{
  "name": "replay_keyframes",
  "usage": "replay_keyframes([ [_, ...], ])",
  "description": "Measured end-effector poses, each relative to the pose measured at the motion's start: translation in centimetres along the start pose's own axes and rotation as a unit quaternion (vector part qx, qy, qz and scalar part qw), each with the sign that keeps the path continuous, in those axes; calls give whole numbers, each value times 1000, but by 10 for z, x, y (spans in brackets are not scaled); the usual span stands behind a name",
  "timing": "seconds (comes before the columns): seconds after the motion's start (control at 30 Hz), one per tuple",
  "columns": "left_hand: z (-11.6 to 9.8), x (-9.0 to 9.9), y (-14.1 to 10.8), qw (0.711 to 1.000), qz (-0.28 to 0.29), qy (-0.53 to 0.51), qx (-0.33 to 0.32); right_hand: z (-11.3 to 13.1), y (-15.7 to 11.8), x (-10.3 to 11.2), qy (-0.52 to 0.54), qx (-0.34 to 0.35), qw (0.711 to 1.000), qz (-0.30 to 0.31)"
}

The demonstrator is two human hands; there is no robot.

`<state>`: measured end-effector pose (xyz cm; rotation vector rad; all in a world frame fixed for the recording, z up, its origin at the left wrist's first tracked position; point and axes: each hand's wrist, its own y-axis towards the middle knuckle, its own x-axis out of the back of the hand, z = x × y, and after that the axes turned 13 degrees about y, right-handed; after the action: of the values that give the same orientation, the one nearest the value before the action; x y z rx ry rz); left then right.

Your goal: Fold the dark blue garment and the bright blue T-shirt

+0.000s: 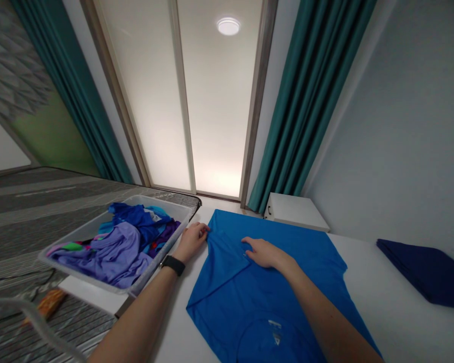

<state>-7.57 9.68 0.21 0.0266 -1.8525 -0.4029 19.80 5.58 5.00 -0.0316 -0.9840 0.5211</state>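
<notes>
On the table (371,292), the shirt (265,287) lies spread; my left hand (193,238) seems to pinch its edge, my right hand (264,252) rests loosely open, and uneven pulling could wrinkle it.

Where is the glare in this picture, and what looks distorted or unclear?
Head view: the door panels glow brightest near their foot, and a round light shines above; head view: the teal curtains splay outward toward the top, likely wide-angle distortion; head view: the print on the blue shirt is unreadably small.
</notes>
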Motion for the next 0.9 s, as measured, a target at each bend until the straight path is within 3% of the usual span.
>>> replay_keyframes([
  [0.17, -2, 1, -2, 1000, 5, 19, 10, 8, -4, 0, -44, 4, 999, -13],
  [0.33, -1, 0, -2, 1000, -4, 17, 4, 33, -22, -2, -59, 33, 998, -17],
  [0.53, 1, -2, -1, 1000, -9, 8, -7, 51, -46, -29, -80, 108, 991, -12],
  [0.73, 0, -2, 0, 998, -26, -44, -40, 32, -47, -47, -129, 122, 977, -120],
  [0.9, 2, -1, -1, 998, -16, -36, -53, 9, -35, -56, -108, 73, 964, -231],
])
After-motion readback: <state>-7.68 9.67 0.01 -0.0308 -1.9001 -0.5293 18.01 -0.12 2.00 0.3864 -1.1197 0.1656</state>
